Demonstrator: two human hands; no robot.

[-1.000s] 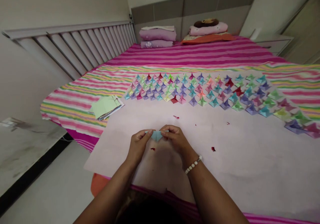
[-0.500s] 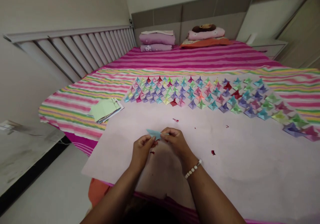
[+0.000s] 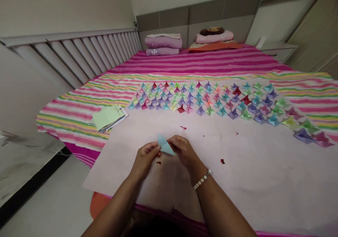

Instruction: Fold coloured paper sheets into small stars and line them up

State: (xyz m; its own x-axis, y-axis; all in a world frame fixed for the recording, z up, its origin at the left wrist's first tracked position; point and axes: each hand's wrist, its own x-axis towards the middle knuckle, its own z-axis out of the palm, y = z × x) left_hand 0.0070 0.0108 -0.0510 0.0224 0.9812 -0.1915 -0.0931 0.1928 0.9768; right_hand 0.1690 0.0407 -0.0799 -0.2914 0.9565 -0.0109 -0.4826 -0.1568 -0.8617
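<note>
A small light-blue folded paper is pinched between my two hands above a large pale pink sheet spread on the bed. My left hand grips the paper's lower left side with closed fingers. On the paper's right side, my right hand, with a white bead bracelet at the wrist, is also closed. The paper stands tilted with one point up.
Many small folded paper shapes in several colours lie in rows farther back on the sheet. A stack of green and white paper squares sits at left on the striped bedspread. Red paper scraps dot the sheet. Folded blankets and pillows lie at the headboard.
The blue paper has been turned from lying flat between my fingers to tilted with a point upward. My hands stayed close together at the same spot.
</note>
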